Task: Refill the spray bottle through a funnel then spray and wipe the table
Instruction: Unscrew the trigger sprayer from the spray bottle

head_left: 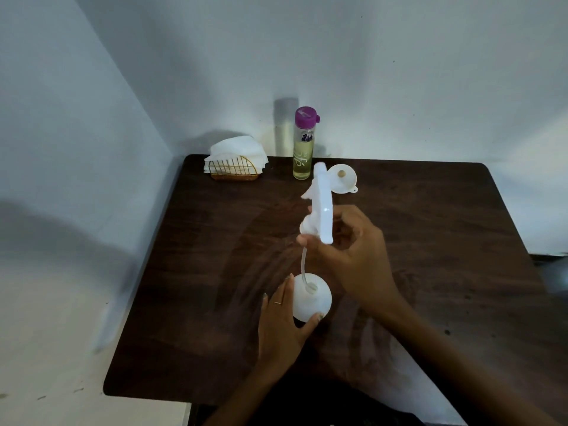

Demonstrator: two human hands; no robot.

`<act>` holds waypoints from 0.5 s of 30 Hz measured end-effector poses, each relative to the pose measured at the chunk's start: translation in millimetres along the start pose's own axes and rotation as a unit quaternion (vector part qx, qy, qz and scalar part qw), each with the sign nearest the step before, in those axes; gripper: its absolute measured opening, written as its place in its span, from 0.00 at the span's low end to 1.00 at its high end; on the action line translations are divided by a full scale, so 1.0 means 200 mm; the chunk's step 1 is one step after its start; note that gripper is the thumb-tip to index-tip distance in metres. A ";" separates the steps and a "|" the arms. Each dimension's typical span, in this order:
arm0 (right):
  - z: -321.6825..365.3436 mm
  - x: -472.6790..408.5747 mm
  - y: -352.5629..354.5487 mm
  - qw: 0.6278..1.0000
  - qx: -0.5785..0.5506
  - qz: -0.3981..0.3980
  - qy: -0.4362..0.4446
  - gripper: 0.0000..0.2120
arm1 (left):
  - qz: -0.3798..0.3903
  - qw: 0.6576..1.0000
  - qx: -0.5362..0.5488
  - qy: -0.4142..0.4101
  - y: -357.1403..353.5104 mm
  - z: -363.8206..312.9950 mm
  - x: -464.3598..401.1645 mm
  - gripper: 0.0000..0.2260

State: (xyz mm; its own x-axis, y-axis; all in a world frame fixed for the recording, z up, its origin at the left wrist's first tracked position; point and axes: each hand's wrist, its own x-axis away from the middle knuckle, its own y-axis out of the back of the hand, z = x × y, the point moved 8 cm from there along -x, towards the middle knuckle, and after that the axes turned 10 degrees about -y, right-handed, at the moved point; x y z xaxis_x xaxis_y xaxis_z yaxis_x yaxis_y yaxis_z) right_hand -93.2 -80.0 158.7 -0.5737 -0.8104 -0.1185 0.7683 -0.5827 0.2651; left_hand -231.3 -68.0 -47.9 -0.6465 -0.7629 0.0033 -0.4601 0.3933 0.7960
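Note:
A white spray bottle body [312, 298] stands upright on the dark wooden table [430, 241], with its neck uncovered. My left hand [284, 321] grips its side. My right hand [353, 253] holds the white spray head [319, 207] lifted above the bottle. Its clear dip tube [304, 269] hangs down with the tip still in the bottle's neck. A white funnel [342, 178] lies on the table behind the spray head, partly hidden by it. Beside the funnel stands a clear refill bottle [302, 149] with yellowish liquid and a purple cap.
A gold wire holder with white paper napkins [235, 161] sits at the table's far left corner. White walls close in on the left and back. The table's left edge runs near the left wall.

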 end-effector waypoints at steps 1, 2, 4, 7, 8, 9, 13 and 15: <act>0.04 -0.02 0.01 1.000 -0.008 -0.002 -0.001 0.18 | -0.001 1.000 0.001 0.000 0.00 0.00 0.00 0.41; 0.07 -0.03 0.03 1.000 -0.015 -0.003 -0.004 0.18 | -0.002 1.000 0.004 0.001 0.00 0.01 0.00 0.40; 0.13 -0.06 0.05 0.999 -0.026 -0.005 -0.018 0.19 | -0.009 1.000 0.008 0.001 0.01 0.00 -0.01 0.40; 0.19 -0.08 0.09 0.999 -0.032 -0.014 -0.027 0.18 | -0.009 1.000 0.010 0.000 0.01 -0.01 -0.01 0.40; 0.21 -0.09 0.11 0.999 -0.037 -0.018 -0.030 0.19 | -0.009 1.000 0.013 -0.001 0.01 -0.01 0.00 0.40; 0.23 -0.09 0.12 0.998 -0.046 -0.021 -0.035 0.19 | -0.011 1.000 0.018 -0.001 0.01 -0.02 0.00 0.40; 0.27 -0.12 0.18 0.993 -0.105 -0.022 -0.048 0.18 | -0.014 1.000 0.014 0.000 0.01 -0.02 0.00 0.41; 0.27 -0.13 0.19 0.990 -0.127 -0.020 -0.061 0.17 | -0.014 1.000 0.015 -0.001 0.01 -0.02 0.00 0.41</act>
State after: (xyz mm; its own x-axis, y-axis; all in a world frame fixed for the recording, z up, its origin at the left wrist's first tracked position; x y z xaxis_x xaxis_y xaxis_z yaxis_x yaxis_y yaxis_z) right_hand -64.4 -78.7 224.6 -0.6233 -0.7820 -0.0033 0.7819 -0.6233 0.0114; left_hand -230.6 -69.5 -43.3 -0.6337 -0.7733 -0.0200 -0.4967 0.3869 0.7769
